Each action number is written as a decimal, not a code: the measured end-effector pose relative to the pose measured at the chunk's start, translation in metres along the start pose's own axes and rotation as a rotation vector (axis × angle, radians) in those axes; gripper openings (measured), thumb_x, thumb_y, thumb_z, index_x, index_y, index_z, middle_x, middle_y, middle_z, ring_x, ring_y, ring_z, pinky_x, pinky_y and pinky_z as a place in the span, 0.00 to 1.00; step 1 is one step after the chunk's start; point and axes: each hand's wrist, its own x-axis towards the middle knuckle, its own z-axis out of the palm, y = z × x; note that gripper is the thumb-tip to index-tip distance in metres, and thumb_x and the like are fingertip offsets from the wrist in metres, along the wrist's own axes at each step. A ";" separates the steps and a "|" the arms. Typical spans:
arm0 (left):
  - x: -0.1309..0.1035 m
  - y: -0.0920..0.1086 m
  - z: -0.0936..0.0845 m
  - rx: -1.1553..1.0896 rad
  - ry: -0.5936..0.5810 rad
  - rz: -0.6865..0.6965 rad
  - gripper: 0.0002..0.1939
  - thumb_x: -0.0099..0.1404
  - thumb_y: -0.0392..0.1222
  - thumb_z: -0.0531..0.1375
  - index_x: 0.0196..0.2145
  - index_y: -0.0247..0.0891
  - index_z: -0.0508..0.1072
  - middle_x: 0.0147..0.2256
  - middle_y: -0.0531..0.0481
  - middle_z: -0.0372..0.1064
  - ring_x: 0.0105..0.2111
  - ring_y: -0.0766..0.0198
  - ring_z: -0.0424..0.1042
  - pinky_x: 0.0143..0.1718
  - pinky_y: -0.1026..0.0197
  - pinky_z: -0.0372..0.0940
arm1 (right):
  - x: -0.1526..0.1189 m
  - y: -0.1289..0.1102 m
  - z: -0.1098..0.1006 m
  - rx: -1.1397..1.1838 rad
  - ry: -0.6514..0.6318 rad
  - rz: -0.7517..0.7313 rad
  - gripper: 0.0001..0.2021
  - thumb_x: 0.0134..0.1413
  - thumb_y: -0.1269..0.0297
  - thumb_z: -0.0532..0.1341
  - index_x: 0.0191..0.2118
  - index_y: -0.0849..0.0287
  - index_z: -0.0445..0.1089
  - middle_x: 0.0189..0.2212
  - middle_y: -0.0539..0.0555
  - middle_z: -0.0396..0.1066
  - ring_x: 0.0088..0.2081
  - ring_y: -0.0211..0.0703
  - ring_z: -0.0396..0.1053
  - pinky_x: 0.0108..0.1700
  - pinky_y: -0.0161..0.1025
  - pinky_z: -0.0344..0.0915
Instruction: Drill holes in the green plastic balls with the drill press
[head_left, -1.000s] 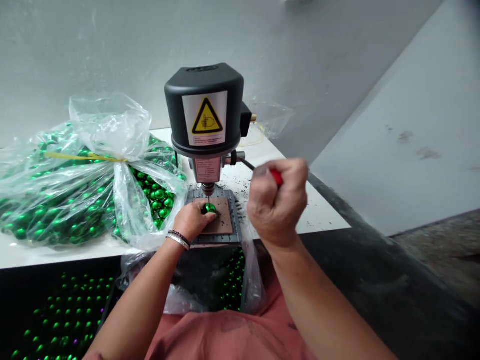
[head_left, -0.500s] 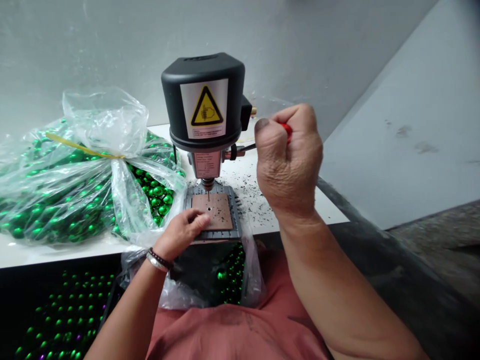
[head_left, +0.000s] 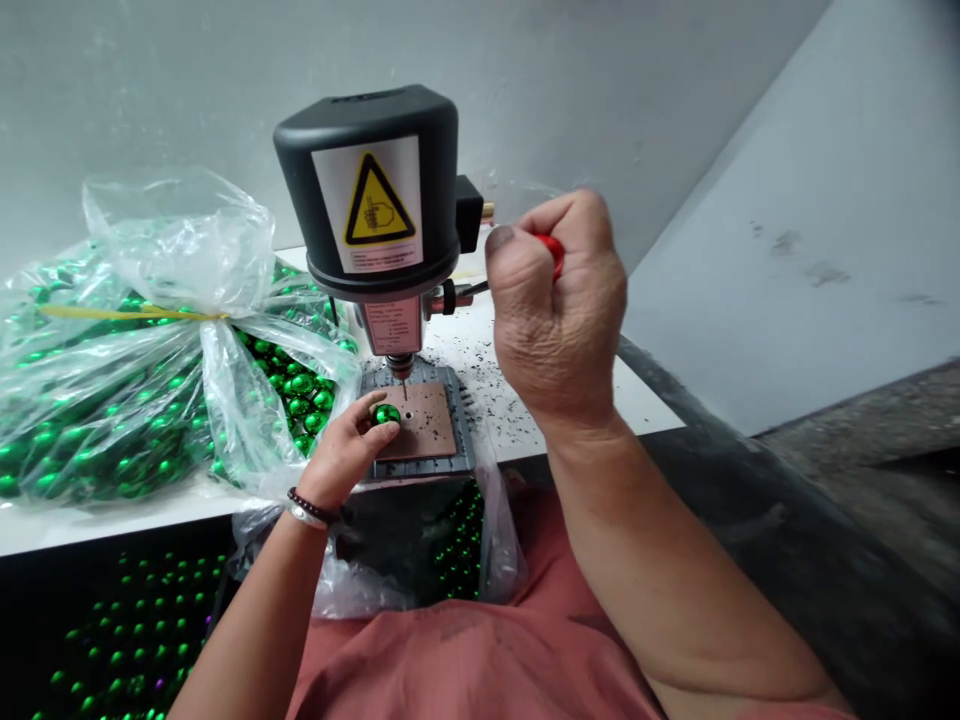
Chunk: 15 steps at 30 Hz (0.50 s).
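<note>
A black-topped drill press with a yellow hand-warning sticker stands on the white table. Its thin bit points down over a brown plate that has a small hole. My left hand pinches a shiny green ball between thumb and fingers, over the left part of the plate and beside the hole. My right hand is wrapped round the red knob of the press's lever, to the right of the machine.
Clear plastic bags full of green balls, tied with a yellow band, lie left of the press. Dark shavings litter the table on the right. More green balls lie in a dark container below the table's front edge.
The green ball now shows between my left thumb and fingers, where no ball was visible before. The view has shifted, so the press appears further left. My right hand still grips the knob.
</note>
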 end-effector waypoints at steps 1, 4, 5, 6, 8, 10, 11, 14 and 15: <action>0.001 -0.001 0.000 0.040 0.010 0.026 0.28 0.52 0.47 0.61 0.51 0.37 0.67 0.40 0.49 0.71 0.40 0.62 0.69 0.42 0.60 0.63 | 0.001 0.000 0.000 0.001 0.007 -0.007 0.09 0.55 0.63 0.52 0.26 0.58 0.54 0.19 0.43 0.52 0.21 0.24 0.53 0.26 0.27 0.56; 0.002 -0.002 0.000 0.010 -0.020 0.052 0.26 0.54 0.47 0.60 0.50 0.36 0.66 0.41 0.47 0.71 0.40 0.61 0.69 0.36 0.62 0.64 | 0.003 0.000 0.000 0.006 0.004 -0.009 0.11 0.54 0.62 0.53 0.25 0.58 0.52 0.18 0.43 0.49 0.20 0.24 0.50 0.25 0.27 0.55; 0.002 -0.002 0.000 -0.051 -0.045 0.041 0.26 0.54 0.47 0.60 0.50 0.37 0.66 0.40 0.47 0.70 0.39 0.61 0.70 0.33 0.63 0.63 | 0.003 0.000 0.000 0.000 -0.003 -0.004 0.11 0.54 0.61 0.53 0.25 0.58 0.52 0.18 0.43 0.49 0.20 0.25 0.50 0.25 0.27 0.56; 0.001 -0.001 0.000 -0.137 -0.072 0.021 0.26 0.54 0.46 0.60 0.49 0.37 0.65 0.40 0.47 0.70 0.38 0.60 0.70 0.31 0.64 0.63 | 0.003 0.000 -0.001 -0.009 -0.008 0.004 0.11 0.55 0.60 0.53 0.25 0.58 0.52 0.19 0.44 0.49 0.21 0.25 0.51 0.26 0.27 0.56; -0.001 0.003 0.000 -0.339 -0.103 -0.036 0.26 0.52 0.46 0.61 0.49 0.37 0.64 0.37 0.47 0.69 0.38 0.59 0.71 0.28 0.65 0.62 | 0.003 0.000 0.000 -0.030 -0.015 0.014 0.12 0.55 0.58 0.52 0.26 0.57 0.52 0.19 0.44 0.49 0.22 0.26 0.53 0.27 0.28 0.56; -0.002 0.005 0.000 -0.474 -0.092 -0.075 0.27 0.51 0.44 0.62 0.48 0.37 0.64 0.35 0.48 0.68 0.36 0.60 0.72 0.26 0.66 0.61 | 0.002 0.000 0.000 -0.026 -0.017 0.009 0.12 0.56 0.58 0.51 0.26 0.57 0.52 0.20 0.45 0.49 0.22 0.26 0.53 0.27 0.27 0.56; -0.002 0.006 -0.001 -0.472 -0.079 -0.078 0.27 0.50 0.44 0.62 0.49 0.37 0.63 0.33 0.49 0.68 0.35 0.61 0.72 0.26 0.66 0.60 | 0.002 0.000 0.000 -0.016 -0.017 0.006 0.12 0.55 0.58 0.51 0.26 0.57 0.52 0.20 0.45 0.49 0.22 0.26 0.52 0.27 0.27 0.55; 0.000 0.005 0.000 -0.161 -0.014 -0.023 0.25 0.53 0.47 0.61 0.48 0.37 0.66 0.29 0.52 0.68 0.29 0.66 0.69 0.28 0.65 0.61 | 0.002 0.000 0.000 0.010 -0.011 0.008 0.11 0.55 0.60 0.52 0.26 0.57 0.51 0.20 0.44 0.48 0.22 0.26 0.49 0.27 0.27 0.54; 0.001 0.003 0.000 -0.012 0.004 0.011 0.24 0.53 0.48 0.60 0.48 0.38 0.67 0.30 0.51 0.69 0.30 0.66 0.69 0.30 0.64 0.62 | 0.003 0.000 0.000 0.006 -0.008 0.011 0.11 0.54 0.61 0.52 0.26 0.57 0.51 0.20 0.45 0.48 0.22 0.26 0.49 0.27 0.28 0.53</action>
